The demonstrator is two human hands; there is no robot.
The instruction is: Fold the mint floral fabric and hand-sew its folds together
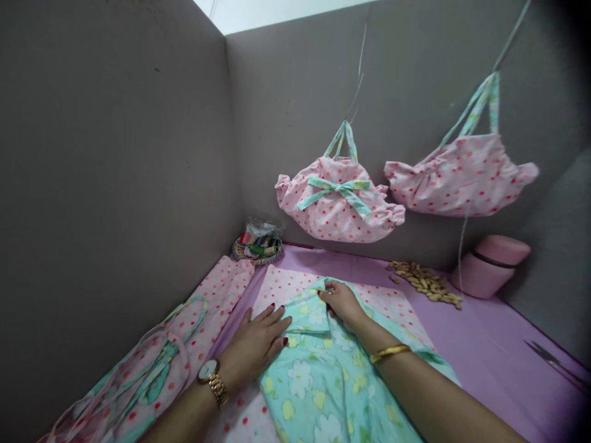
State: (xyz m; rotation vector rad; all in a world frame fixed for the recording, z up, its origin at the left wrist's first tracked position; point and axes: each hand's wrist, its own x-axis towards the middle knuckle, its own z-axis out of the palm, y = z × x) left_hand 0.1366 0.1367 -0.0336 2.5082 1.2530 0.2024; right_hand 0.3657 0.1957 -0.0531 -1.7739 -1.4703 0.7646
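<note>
A mint-green floral cloth (318, 375) lies over a pink polka-dot cloth (295, 280) on the table. My left hand (253, 344) rests flat at the left edge of the green cloth, fingers stretched out. At the cloth's far edge, a folded-over flap (307, 314) shows, and my right hand (342, 303) pinches it between thumb and fingers. A watch is on my left wrist and a gold bangle on my right.
Two pink polka-dot bags (339, 224) hang on the grey partition (295, 92). A small basket of thread spools (258, 246) stands in the back corner. Peanuts (425, 283), a pink flask (489, 271) and scissors (549, 357) lie right. Dotted fabric with straps (198, 314) lies left.
</note>
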